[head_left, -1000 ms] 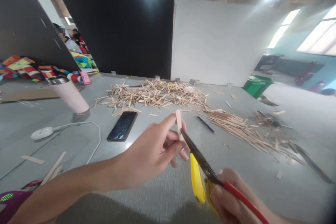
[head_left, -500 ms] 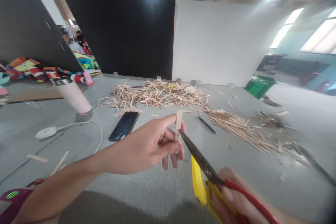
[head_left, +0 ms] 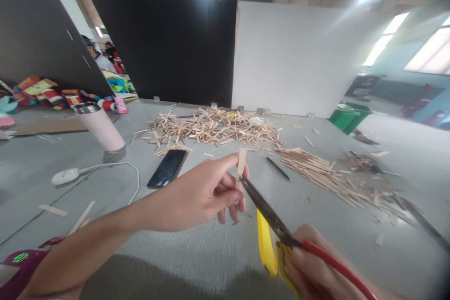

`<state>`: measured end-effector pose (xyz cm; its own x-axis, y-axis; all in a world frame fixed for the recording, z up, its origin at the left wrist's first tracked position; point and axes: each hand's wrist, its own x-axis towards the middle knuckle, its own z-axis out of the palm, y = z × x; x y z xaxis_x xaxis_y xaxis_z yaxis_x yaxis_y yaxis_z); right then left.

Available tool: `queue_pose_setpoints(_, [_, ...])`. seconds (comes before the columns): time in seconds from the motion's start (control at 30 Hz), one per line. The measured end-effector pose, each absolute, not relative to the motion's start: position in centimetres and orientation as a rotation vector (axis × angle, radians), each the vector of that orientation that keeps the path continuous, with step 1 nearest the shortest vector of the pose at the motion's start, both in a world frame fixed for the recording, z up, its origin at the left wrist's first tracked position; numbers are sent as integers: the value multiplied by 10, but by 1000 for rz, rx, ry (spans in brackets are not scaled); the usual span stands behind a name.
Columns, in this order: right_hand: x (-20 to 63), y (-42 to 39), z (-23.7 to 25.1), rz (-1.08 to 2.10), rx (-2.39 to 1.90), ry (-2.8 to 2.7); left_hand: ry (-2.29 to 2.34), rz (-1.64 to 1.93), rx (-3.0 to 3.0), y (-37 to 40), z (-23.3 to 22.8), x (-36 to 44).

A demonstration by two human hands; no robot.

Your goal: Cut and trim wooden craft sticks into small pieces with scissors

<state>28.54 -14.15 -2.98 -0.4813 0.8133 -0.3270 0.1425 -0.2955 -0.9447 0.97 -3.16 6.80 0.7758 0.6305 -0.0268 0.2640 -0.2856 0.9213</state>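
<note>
My left hand (head_left: 202, 194) pinches a short wooden stick (head_left: 241, 164) upright between thumb and fingers, above the grey table (head_left: 197, 262). My right hand (head_left: 311, 267) grips scissors (head_left: 277, 229) with one red and one yellow handle. Their dark blades meet the stick just below its middle. A loose heap of cut wooden sticks (head_left: 211, 129) lies at the far middle of the table. A second, flatter row of long sticks (head_left: 323, 173) spreads to the right.
A black phone (head_left: 168, 168) and a black pen (head_left: 278, 168) lie in front of the heaps. A pink tumbler (head_left: 100, 126) and a white puck with a cable (head_left: 65, 176) stand left. Colourful items (head_left: 42, 93) lie far left. A green bin (head_left: 346, 115) stands right. A person (head_left: 100, 58) sits beyond the dark panels.
The stick has turned more upright in my left hand and looks shorter. The scissor blades stay on it. The view has shifted slightly.
</note>
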Motion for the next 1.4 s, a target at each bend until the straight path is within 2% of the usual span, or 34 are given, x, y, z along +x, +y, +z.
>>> queue_pose_setpoints(0.23, [278,-136,-13,1718,-1336,-1532,662,411,1891,-30,67,9])
queue_pose_setpoints(0.87, [273,-127,-9,1708,-1510,-1610,823,214,2126,-20,71,-2])
queue_pose_setpoints(1.0, [269,-127,-14,1746,-1391,-1611,832,246,2150,-17,67,2])
queue_pose_setpoints(1.27, [269,-113,-49,2212,-1061,-1026,877,406,2259,-1,39,15])
queue_pose_setpoints(1.4, [269,-113,-52,2055,-1082,-1066,844,406,1982,3,42,15])
